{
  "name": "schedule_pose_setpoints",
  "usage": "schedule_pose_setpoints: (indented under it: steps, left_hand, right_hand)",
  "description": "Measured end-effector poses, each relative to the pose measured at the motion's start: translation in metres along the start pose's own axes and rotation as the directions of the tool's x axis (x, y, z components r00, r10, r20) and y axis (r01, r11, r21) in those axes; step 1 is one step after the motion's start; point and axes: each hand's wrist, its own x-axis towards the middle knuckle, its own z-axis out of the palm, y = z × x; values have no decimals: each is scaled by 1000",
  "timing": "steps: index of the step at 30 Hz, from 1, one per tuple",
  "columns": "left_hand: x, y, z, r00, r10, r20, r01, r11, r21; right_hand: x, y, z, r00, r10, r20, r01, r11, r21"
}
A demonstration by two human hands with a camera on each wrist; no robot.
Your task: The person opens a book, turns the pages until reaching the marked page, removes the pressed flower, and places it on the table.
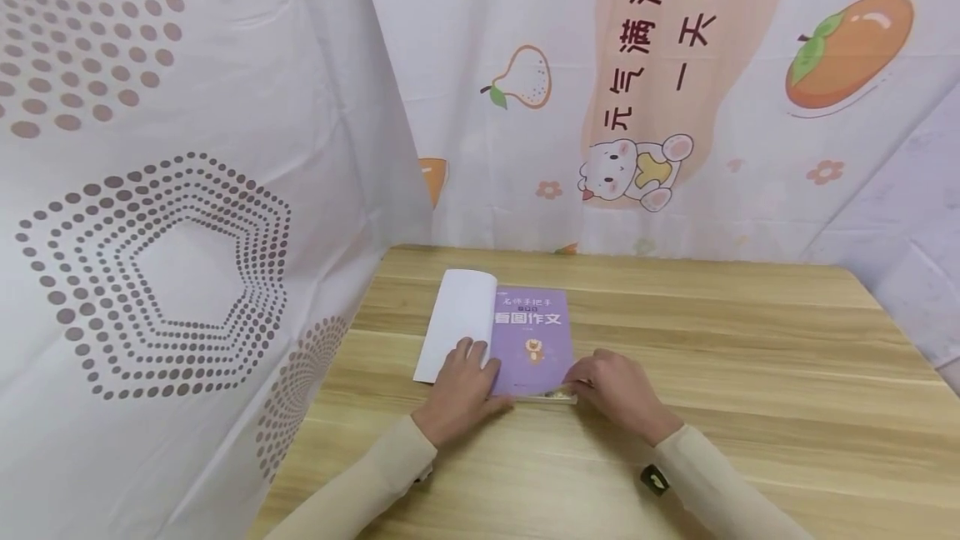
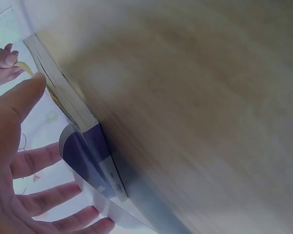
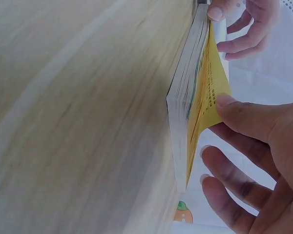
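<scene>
On the table (image 1: 750, 340), the book (image 1: 532, 332) lies with its cover (image 1: 457, 311) turned open leftward. Turning of the upper leaf (image 3: 215, 80) appears incomplete: the right hand (image 1: 618, 390) pinches its lifted corner. The left hand (image 1: 461, 390) is unclenched over the cover, thumb near the lower edge, possibly obstructing; exact contact is unclear. Curtains (image 1: 465, 132) stand behind and left.

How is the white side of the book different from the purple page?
The white side looks plain; the purple page has white writing and a cartoon animal. The white side is left, the purple page right. The white side is folded open; the right hand pinches the purple page's bottom corner. Both belong to one book.
</scene>
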Motion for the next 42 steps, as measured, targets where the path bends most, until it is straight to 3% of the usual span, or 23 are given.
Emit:
schedule_pose_setpoints:
  steps: [9, 15, 20, 25, 31, 38, 42]
  left_hand:
    - [1, 0, 2, 999, -4, -42, 5, 1000, 23]
    - [2, 0, 2, 995, -24, -101, 24, 1000, 0]
    - [7, 2, -1, 994, -72, -81, 72, 997, -6]
    - [11, 0, -1, 982, -147, -119, 144, 989, -37]
    - [16, -5, -1, 950, -194, -245, 167, 978, -128]
    - [17, -8, -4, 986, -100, -136, 105, 994, 25]
    - [14, -8, -5, 990, -62, -125, 71, 995, 69]
  right_hand:
    - [2, -2, -2, 997, 80, -18, -79, 996, 34]
    - [2, -3, -3, 984, 168, -54, -158, 974, 161]
    - [0, -2, -4, 971, 237, -25, -229, 956, 184]
    - [-6, -2, 1, 983, 165, 84, -176, 974, 144]
    - [-13, -3, 8, 996, 48, 81, -56, 994, 91]
    - [-13, -4, 8, 994, 70, 80, -78, 993, 92]
    - [-14, -4, 10, 992, 92, 86, -100, 991, 94]
